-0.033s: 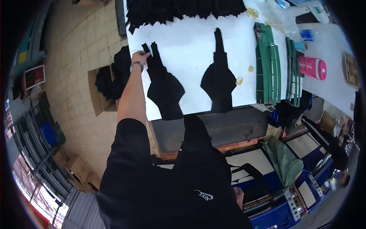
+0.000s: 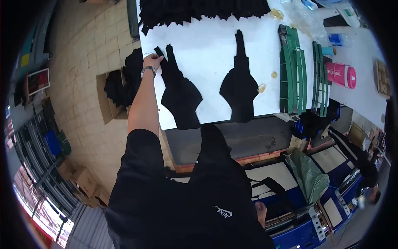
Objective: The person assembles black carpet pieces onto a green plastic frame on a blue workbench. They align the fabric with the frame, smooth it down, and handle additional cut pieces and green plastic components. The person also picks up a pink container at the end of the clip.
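Observation:
Two black fabric pieces lie on the white table, each with a wide lower part and a narrow strip pointing to the far side. My left hand (image 2: 152, 62), with a metal watch on the wrist, pinches a strip end of the left fabric piece (image 2: 181, 97) at the table's left edge. That piece's top splits into two narrow tips. The right fabric piece (image 2: 239, 89) lies flat, untouched. My right hand (image 2: 260, 212) hangs low beside my body, away from the table; only part of it shows and its fingers are hard to make out.
A heap of black fabric (image 2: 203, 9) covers the table's far edge. Green slatted frames (image 2: 292, 70) and a pink jug (image 2: 340, 75) stand at the right. On the floor at left is a cardboard box (image 2: 108, 99) with black cloth. A person (image 2: 367, 172) is at the far right.
The view has shifted slightly. The two tips of the left fabric piece look a little farther apart, with my left hand still on one.

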`<state>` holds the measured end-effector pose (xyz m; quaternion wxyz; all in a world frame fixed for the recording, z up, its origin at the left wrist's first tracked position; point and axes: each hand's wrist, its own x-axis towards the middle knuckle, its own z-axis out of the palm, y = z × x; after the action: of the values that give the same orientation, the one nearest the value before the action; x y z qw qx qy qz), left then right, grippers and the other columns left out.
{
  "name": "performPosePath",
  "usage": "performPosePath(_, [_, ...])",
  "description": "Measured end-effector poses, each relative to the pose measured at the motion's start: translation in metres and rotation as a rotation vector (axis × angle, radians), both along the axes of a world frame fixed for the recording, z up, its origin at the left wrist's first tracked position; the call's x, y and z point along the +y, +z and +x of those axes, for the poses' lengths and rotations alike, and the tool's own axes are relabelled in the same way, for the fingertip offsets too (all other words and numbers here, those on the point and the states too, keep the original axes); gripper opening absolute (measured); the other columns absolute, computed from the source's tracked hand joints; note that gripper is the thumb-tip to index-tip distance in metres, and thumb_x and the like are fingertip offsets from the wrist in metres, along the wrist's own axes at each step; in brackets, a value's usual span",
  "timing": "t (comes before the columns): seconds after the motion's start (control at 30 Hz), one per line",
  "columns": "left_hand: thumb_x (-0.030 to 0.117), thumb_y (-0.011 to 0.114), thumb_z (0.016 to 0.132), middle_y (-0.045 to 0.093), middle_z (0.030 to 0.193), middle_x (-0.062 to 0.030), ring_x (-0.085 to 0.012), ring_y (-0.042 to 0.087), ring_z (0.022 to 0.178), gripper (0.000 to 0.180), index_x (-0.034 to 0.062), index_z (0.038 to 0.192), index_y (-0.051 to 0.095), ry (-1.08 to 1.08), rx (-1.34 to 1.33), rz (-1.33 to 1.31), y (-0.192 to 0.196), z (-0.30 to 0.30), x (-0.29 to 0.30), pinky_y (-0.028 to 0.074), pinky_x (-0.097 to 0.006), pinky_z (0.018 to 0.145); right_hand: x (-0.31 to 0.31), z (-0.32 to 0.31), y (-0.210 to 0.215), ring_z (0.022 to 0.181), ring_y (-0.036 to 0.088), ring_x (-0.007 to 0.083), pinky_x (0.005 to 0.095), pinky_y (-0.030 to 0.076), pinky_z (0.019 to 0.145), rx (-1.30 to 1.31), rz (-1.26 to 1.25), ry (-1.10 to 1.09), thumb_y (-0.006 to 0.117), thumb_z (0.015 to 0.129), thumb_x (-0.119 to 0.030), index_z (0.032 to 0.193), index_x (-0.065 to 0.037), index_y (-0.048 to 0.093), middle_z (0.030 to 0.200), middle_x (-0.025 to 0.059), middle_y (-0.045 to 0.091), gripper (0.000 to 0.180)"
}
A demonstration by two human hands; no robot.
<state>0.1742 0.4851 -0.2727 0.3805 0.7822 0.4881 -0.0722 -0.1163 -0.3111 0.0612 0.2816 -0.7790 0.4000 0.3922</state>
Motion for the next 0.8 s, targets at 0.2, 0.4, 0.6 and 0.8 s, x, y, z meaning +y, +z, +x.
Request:
performPosePath(0.2, [0.024, 0.08, 0.087, 0.071, 0.08, -0.0067, -0.0158, 0.067, 0.066, 0.028, 0.0029, 0.103, 0.071, 0.253, -0.223, -0.221, -0.004, -0.041, 0.004, 0.056, -0.033, 0.064, -0.002, 0.062, -0.014, 0.075, 0.063, 0.0114, 0.0252, 0.05, 0.06, -0.022, -0.032, 0.07, 0.067, 0.099, -0.02, 0.115, 0.0, 0.066, 0.089, 0.0044, 0.069, 0.026])
performPosePath(0.4, [0.033, 0.08, 0.082, 0.073, 0.087, -0.0138, -0.0339, 0.071, 0.083, 0.041, 0.0048, 0.111, 0.074, -0.01, -0.142, 0.321, 0.018, -0.014, -0.02, 0.056, -0.044, 0.079, 0.009, 0.078, -0.024, 0.086, 0.067, 0.0142, 0.0277, 0.052, 0.072, -0.11, -0.032, 0.282, 0.072, 0.094, -0.024, 0.116, -0.001, 0.068, 0.095, 0.0076, 0.072, 0.032])
performPosePath(0.6, [0.041, 0.083, 0.08, 0.074, 0.099, -0.0192, -0.034, 0.071, 0.093, 0.049, 0.0023, 0.108, 0.074, -0.189, 0.157, 0.334, 0.014, 0.028, -0.046, 0.056, -0.043, 0.084, 0.047, 0.089, -0.022, 0.087, 0.067, 0.0132, 0.0272, 0.052, 0.074, -0.136, 0.001, 0.322, 0.071, 0.095, -0.021, 0.115, 0.0, 0.068, 0.096, 0.0062, 0.072, 0.029])
performPosePath(0.8, [0.03, 0.077, 0.084, 0.063, 0.121, -0.0161, -0.0411, 0.062, 0.111, 0.034, 0.0118, 0.112, 0.071, -0.19, 0.054, 0.288, 0.013, 0.062, -0.067, 0.054, -0.051, 0.091, 0.047, 0.073, -0.018, 0.09, 0.069, 0.0167, 0.0298, 0.054, 0.08, -0.139, -0.031, 0.318, 0.073, 0.094, -0.019, 0.115, 0.0, 0.068, 0.1, 0.0104, 0.073, 0.029])
